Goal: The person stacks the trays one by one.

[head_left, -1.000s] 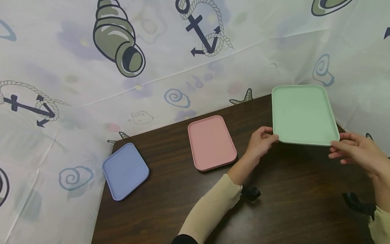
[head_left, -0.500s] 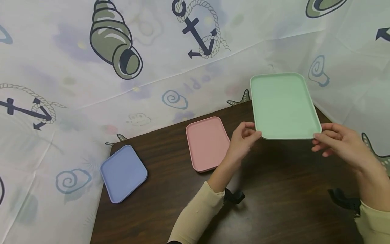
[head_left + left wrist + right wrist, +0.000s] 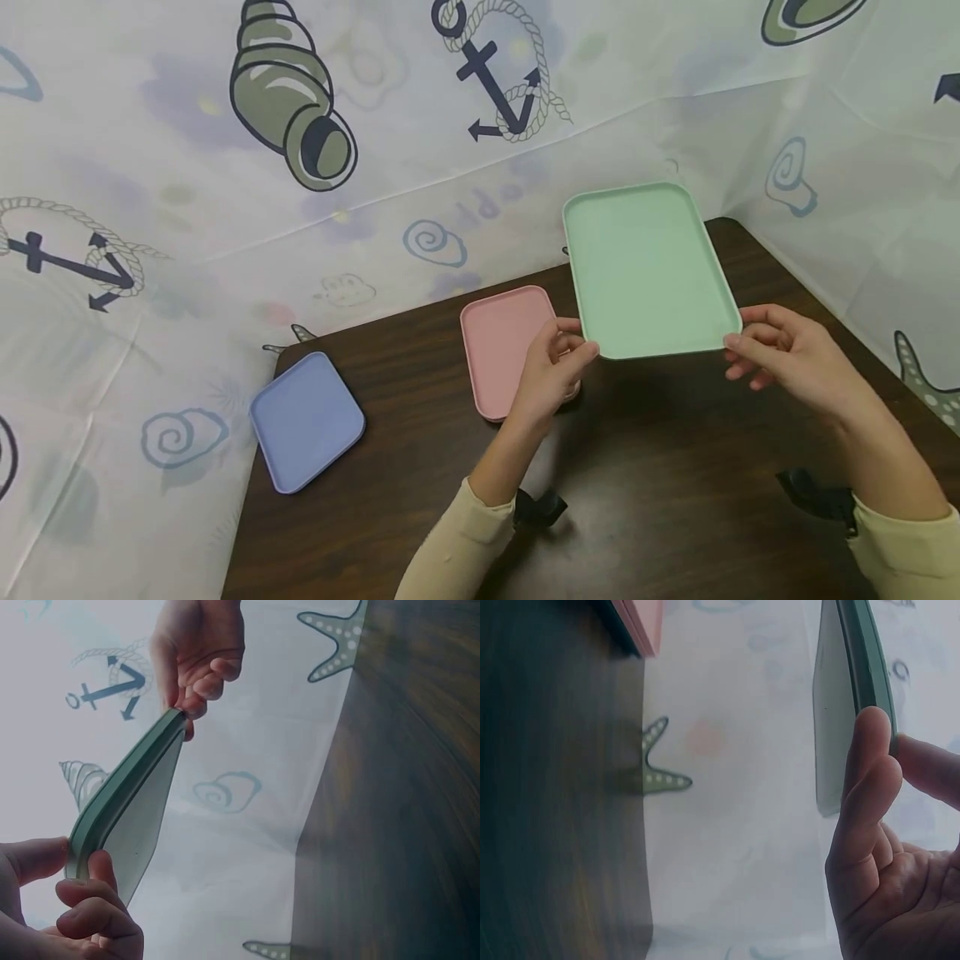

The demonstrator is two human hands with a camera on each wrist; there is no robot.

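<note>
Green tray (image 3: 652, 271): held raised above the far part of the tabletop (image 3: 352, 517), to the right of the pink tray (image 3: 501, 346) in the head view. Probably light and stiff, likely moulded plastic; perhaps a little slippery on the flat faces, unlikely to crack under a firm pinch. Best taken at the raised rim, one hand to each near corner, for steady carrying. Rectangular, with rounded corners and shallow lip; upper face plain pale mint, without visible pattern; rim darker and stepped in the wrist views. Cannot tell: single piece or nested pair. Left hand (image 3: 546, 367): clamped on the near left corner, thumb on top, fingers underneath. Right hand (image 3: 795, 358): clamped likewise on the near right corner. Next outward, pink tray: flat on the tabletop, smaller-looking, partly covered by the left hand in the head view. Well apart, farther left, blue tray (image 3: 307, 422): flat, by the left edge of the tabletop. Tabletop: dark, wood-grained. Behind all, cloth backdrop (image 3: 412, 108): pale, with seaside print.
</note>
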